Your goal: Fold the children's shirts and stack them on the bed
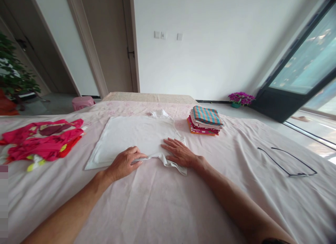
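A white shirt [131,135] lies spread on the pale pink sheet, one sleeve pointing away from me at the far right and another bunched near my right hand. My left hand [127,163] pinches the shirt's near edge between thumb and fingers. Flat on the shirt's right part rests my right hand [180,153], its fingers spread. To the right of the shirt stands a stack of folded clothes [206,119] with a blue and orange checked piece on top. At the left lies a loose heap of red and pink clothes [47,139].
The pink sheet [157,209] has wrinkles, mostly at the right. Black-framed glasses [301,174] lie there. Beyond the sheet are a pink stool [83,102], a pot of purple flowers [240,98], a closed door [107,41] and a leafy plant [15,69] at far left.
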Action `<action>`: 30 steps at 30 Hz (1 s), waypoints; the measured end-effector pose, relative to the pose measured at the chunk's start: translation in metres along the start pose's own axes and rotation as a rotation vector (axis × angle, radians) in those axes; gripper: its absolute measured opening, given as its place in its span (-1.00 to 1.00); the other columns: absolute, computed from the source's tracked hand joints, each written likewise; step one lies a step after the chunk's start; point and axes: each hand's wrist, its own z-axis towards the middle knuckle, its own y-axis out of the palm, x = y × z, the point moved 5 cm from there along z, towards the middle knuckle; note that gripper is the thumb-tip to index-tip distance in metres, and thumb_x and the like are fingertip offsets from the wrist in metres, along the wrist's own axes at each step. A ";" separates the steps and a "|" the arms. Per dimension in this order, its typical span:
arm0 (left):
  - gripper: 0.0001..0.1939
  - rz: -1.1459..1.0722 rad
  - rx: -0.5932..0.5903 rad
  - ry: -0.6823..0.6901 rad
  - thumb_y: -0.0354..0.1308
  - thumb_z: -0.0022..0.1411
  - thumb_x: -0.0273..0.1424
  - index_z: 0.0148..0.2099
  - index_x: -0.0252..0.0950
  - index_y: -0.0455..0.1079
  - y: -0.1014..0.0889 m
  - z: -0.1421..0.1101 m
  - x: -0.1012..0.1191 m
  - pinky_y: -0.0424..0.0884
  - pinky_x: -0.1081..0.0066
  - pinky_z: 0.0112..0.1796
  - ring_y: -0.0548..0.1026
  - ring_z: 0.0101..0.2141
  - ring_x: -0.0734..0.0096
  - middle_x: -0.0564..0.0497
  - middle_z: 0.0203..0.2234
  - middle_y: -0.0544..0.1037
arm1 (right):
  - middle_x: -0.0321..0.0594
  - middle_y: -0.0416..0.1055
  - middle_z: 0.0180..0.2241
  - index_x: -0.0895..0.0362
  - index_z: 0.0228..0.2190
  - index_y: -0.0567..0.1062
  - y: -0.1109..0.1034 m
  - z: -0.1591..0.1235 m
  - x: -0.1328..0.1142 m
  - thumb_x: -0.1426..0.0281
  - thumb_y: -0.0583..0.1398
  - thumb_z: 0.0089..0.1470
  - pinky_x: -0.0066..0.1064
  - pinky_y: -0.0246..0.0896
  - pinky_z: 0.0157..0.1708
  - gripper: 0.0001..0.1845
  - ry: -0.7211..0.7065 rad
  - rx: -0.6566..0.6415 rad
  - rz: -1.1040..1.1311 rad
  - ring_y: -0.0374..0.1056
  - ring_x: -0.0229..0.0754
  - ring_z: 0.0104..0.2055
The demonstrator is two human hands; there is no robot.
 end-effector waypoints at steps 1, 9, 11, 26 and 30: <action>-0.70 -0.008 -0.005 -0.010 0.09 0.33 -0.33 0.05 -0.07 0.52 0.000 0.000 0.000 0.38 0.39 -0.05 0.47 -0.14 0.37 0.00 -0.21 0.49 | -0.07 -0.02 0.39 0.00 0.33 0.15 0.002 0.000 0.000 0.11 0.11 0.28 0.06 -0.18 0.34 -0.33 -0.004 -0.022 0.002 -0.15 0.09 0.42; -0.59 -0.126 0.022 -0.142 -0.13 0.44 -0.16 -0.12 -0.16 0.54 -0.001 0.002 -0.009 0.37 0.42 -0.09 0.52 -0.17 0.39 0.02 -0.23 0.56 | -0.15 -0.02 0.39 -0.07 0.33 0.14 0.004 -0.001 0.005 0.14 0.14 0.27 -0.02 -0.18 0.35 -0.33 -0.022 -0.016 0.019 -0.13 0.03 0.42; -0.56 -0.117 0.049 -0.188 -0.18 0.45 -0.16 -0.14 -0.17 0.52 -0.003 0.002 -0.010 0.37 0.41 -0.10 0.53 -0.17 0.38 0.03 -0.22 0.57 | -0.15 -0.01 0.39 -0.07 0.33 0.14 0.004 -0.001 0.005 0.15 0.15 0.27 -0.02 -0.17 0.35 -0.33 -0.026 -0.023 0.025 -0.13 0.03 0.42; -0.76 0.308 0.084 -0.530 -0.08 0.39 -0.23 -0.17 -0.13 0.39 -0.013 -0.004 -0.026 0.16 0.45 -0.42 0.56 -0.33 0.36 0.07 -0.33 0.63 | -0.16 -0.03 0.39 -0.04 0.34 0.14 0.006 -0.002 0.007 0.15 0.12 0.28 -0.05 -0.22 0.37 -0.34 -0.016 -0.042 0.025 -0.16 0.01 0.43; -0.82 0.341 0.126 -0.465 -0.04 0.36 -0.30 -0.20 -0.16 0.38 -0.013 -0.004 -0.025 0.22 0.44 -0.37 0.53 -0.32 0.37 0.05 -0.34 0.60 | -0.14 -0.04 0.39 -0.02 0.34 0.13 0.005 -0.002 0.006 0.15 0.10 0.30 -0.04 -0.22 0.37 -0.35 -0.015 -0.053 0.012 -0.16 0.02 0.43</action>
